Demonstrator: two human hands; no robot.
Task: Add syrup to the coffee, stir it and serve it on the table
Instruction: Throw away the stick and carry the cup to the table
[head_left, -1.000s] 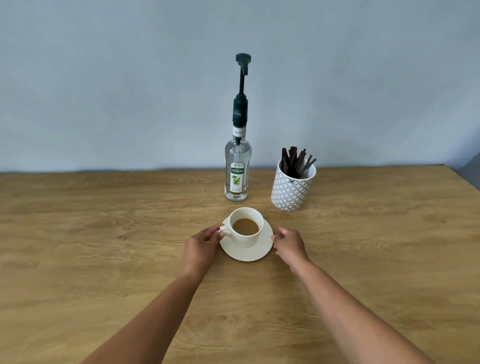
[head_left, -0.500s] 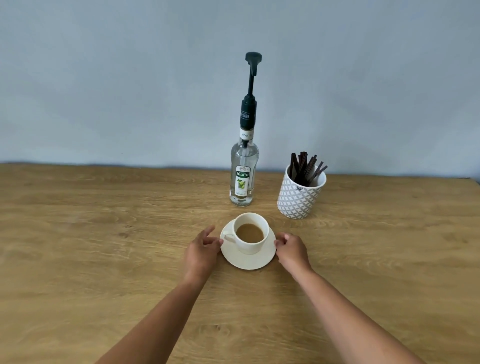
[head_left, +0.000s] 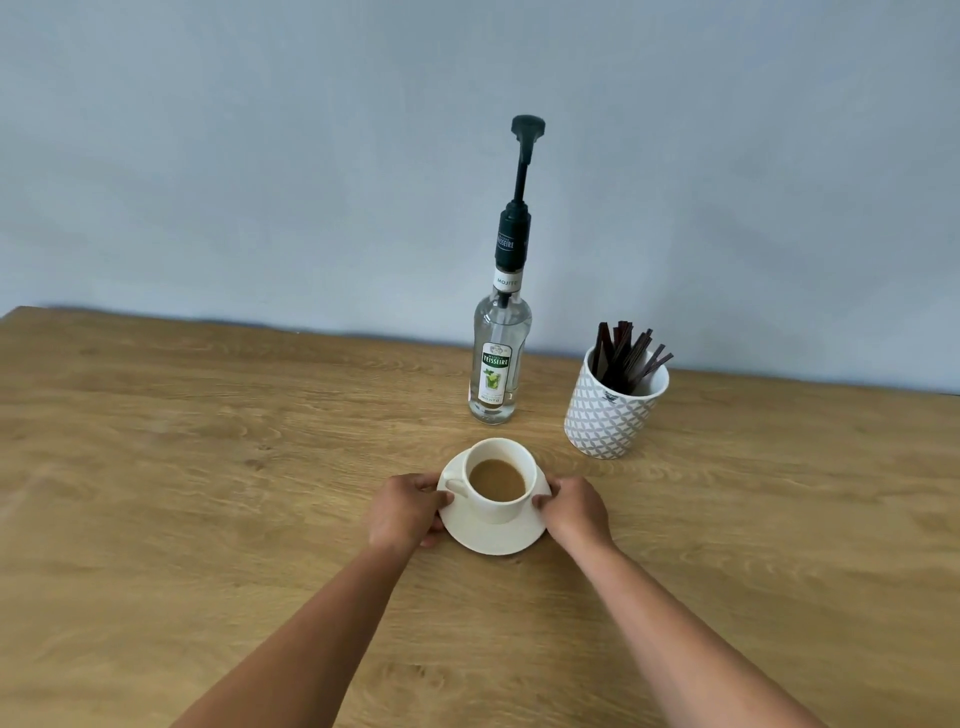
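Observation:
A white cup (head_left: 506, 506) of milky coffee sits on a white saucer (head_left: 493, 538) on the wooden table. My left hand (head_left: 408, 512) grips the saucer's left rim, close to the cup's handle. My right hand (head_left: 574, 509) grips the saucer's right rim. Behind the cup stands a clear syrup bottle (head_left: 498, 358) with a tall dark pump on top, its head raised. To its right a patterned white pot (head_left: 613, 413) holds several dark stirring sticks (head_left: 626, 353).
The wooden table (head_left: 208, 493) runs up to a pale blue wall (head_left: 260, 156) at the back. The bottle and the pot stand just beyond the saucer, near the table's far edge.
Both hands have closed on the saucer's rim; a second ago their fingers only rested beside it. The view has shifted, so bottle, pot and cup sit further right in the frame.

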